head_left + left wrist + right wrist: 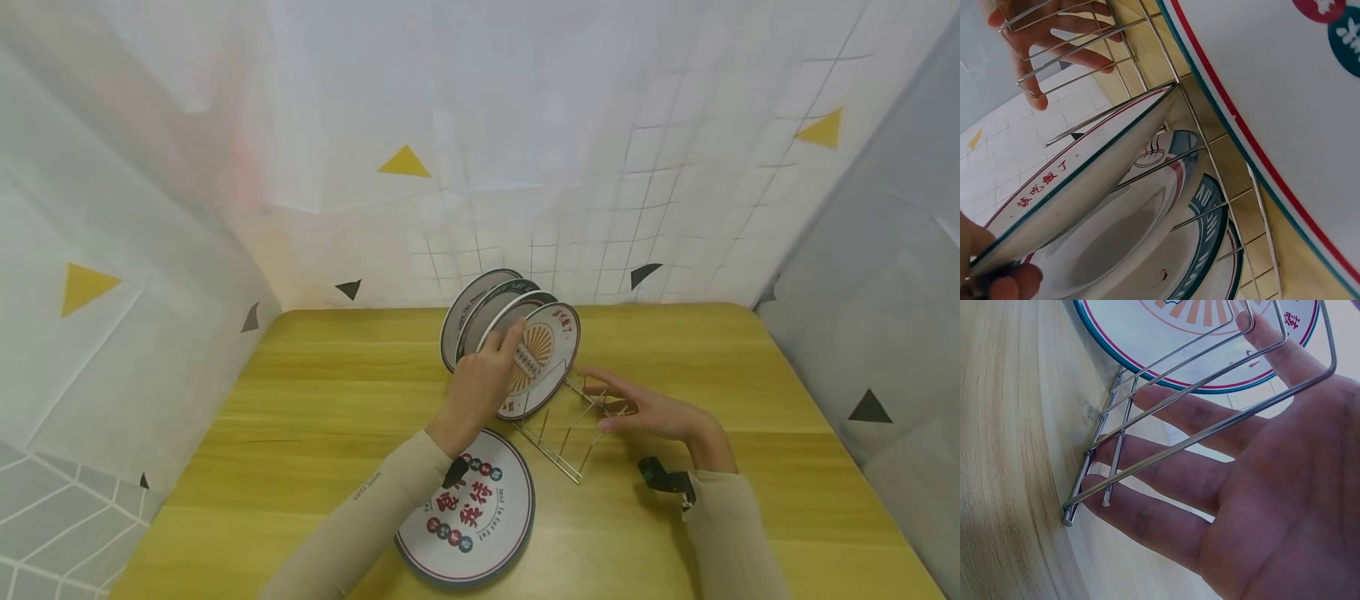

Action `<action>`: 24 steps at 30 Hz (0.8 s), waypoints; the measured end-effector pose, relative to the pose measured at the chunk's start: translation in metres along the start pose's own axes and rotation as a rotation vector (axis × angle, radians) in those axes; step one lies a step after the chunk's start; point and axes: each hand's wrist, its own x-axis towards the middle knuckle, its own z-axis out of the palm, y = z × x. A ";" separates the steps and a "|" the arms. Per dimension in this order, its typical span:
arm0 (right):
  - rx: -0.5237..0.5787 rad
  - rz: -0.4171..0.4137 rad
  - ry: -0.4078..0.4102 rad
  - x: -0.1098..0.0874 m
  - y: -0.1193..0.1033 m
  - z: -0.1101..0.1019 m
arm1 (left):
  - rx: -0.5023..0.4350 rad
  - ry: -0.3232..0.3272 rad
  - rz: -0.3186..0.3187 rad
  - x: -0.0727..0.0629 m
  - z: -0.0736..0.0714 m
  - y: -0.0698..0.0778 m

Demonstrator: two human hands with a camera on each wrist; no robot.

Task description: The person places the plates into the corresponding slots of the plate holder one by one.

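White sheeting (165,192), creased and printed with yellow and dark triangles, hangs at the left beside a yellow, wood-grained table (315,433). Next comes a stack of round plates (480,517), glossy white, the top one lettered in red within a thin red line and a green edge. Beyond it, three more plates (468,308) lean upright in an overlapping row. The left hand (483,383) is closed on the rim of the front plate (547,358), a smooth disc with an orange sunburst; the left wrist view shows the thumb on one face and fingers curled at the other, a pinch hidden from the head camera. That view also reveals the hollow face of the plate behind. The front plate tilts, its lower rim down at the wires of a metal rack (551,455); whether it is fully seated I cannot tell. At the right, the right hand (660,412) is spread, with nothing gripped. Only the right wrist view shows its long fingers (1166,475) reaching behind the slim bent rods, tips near the base bars, with the sunburst plate just beyond.
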 end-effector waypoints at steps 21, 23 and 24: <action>-0.007 0.006 -0.019 0.001 0.006 -0.001 | -0.359 -0.199 -0.306 -0.097 -0.063 -0.059; -0.011 0.005 -0.013 0.000 0.006 -0.001 | -0.375 -0.288 -0.386 -0.116 -0.063 -0.067; -0.011 0.003 -0.012 0.000 0.006 -0.001 | -0.383 -0.329 -0.418 -0.126 -0.062 -0.071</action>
